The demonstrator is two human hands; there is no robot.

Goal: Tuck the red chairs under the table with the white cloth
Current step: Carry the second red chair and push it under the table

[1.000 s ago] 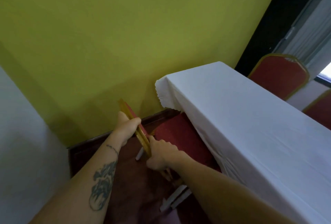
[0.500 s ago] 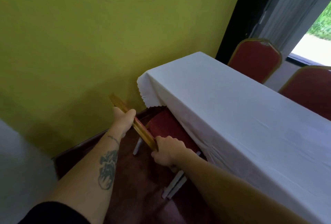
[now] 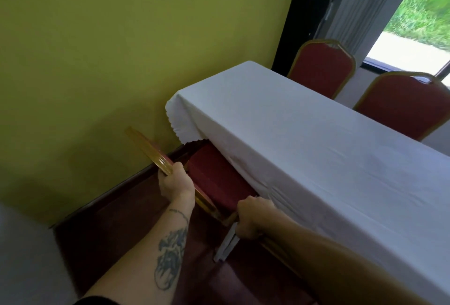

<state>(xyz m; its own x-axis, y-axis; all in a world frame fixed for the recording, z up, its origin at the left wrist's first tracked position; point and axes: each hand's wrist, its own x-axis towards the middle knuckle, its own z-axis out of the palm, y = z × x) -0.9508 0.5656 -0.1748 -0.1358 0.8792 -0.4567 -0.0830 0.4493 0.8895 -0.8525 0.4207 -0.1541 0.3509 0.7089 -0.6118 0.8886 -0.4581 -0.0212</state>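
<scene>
The left hand [image 3: 175,184] is closed around the gold backrest rim of the near red chair [image 3: 214,180], and the right hand [image 3: 252,217] grips its lower frame. Its seat sits partly under the white-clothed table [image 3: 316,158], likely needing more push. Beyond the table, two red chairs [image 3: 321,68] stand close against its far side. The yellow wall [image 3: 121,48] crowds the chair's left.

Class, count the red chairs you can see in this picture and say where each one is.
3. One chair on the near side, held by both hands, its seat partly under the white cloth; two chairs beyond the table by the window. Others may be hidden.
</scene>
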